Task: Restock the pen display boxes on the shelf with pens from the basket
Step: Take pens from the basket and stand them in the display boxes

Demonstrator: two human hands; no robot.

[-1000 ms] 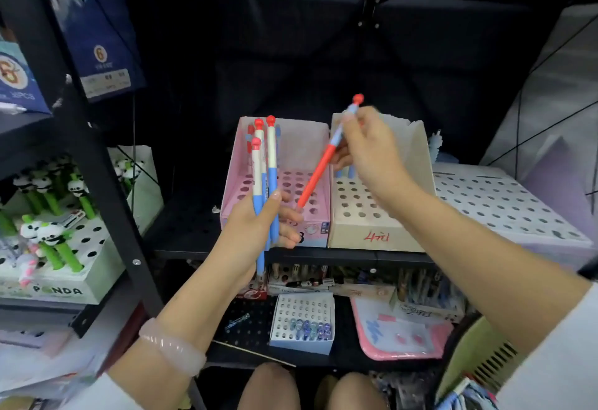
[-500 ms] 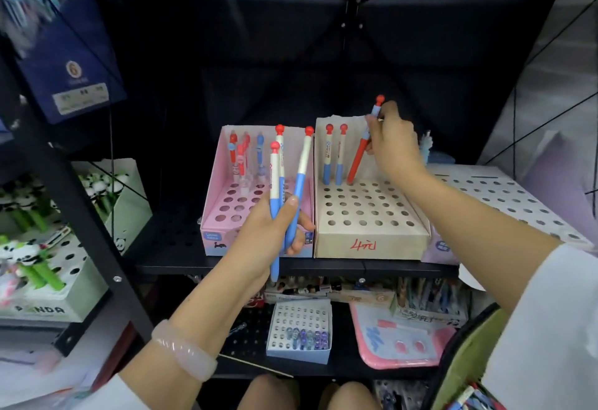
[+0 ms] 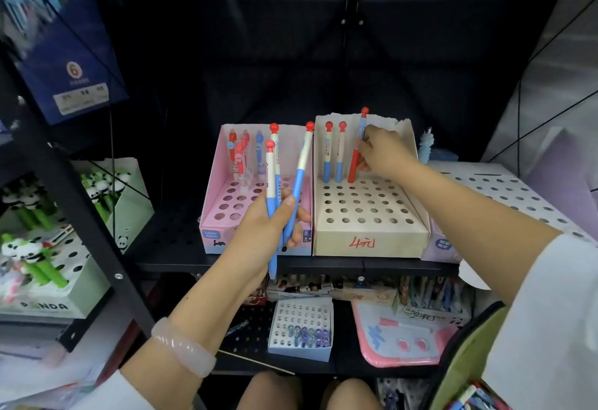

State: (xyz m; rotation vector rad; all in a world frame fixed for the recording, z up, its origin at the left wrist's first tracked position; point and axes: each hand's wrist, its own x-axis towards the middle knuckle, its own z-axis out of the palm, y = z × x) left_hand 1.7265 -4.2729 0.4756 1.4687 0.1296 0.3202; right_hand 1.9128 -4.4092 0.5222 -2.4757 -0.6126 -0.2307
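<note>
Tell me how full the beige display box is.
Nearly empty. The beige display box holds two blue pens in its back row, the right hand seating a red pen; remaining holes are bare.

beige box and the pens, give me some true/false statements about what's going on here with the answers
1. The right hand holds a red pen at the back row of the beige box. True.
2. The left hand is empty. False: it grips three blue pens.
3. Two blue pens already stand in the beige box's back row, left of the red pen. True.
4. The pink box has no pens in it. False: several stand in its back rows.
5. The beige box's front rows are full. False: the holes there are open.
</note>
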